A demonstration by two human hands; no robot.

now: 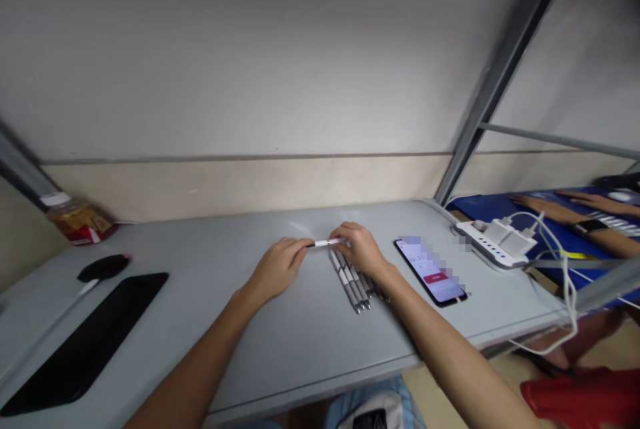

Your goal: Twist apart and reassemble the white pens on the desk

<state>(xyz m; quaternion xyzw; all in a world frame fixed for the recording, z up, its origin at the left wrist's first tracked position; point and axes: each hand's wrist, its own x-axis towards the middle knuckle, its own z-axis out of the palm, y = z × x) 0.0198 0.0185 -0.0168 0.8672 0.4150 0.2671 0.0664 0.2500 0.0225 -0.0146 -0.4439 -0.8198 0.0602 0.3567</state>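
Note:
Between my two hands a white pen (323,243) with a dark end is held level just above the desk. My left hand (283,262) pinches its dark end between thumb and fingers. At the other end, the fingers of my right hand (359,246) close around the pen's clear tip part. Under and beside my right hand lies a row of several white and grey pens (351,282), side by side with their silvery tips toward me. My right hand and forearm hide part of that row.
Right of the pens lies a lit phone (431,271), then a white power strip (493,245) with chargers and looping cables. At left are a bottle (79,219), a black round object (104,268) with a cable, and a black slab (90,342). Another person's hands (550,209) rest on a blue surface.

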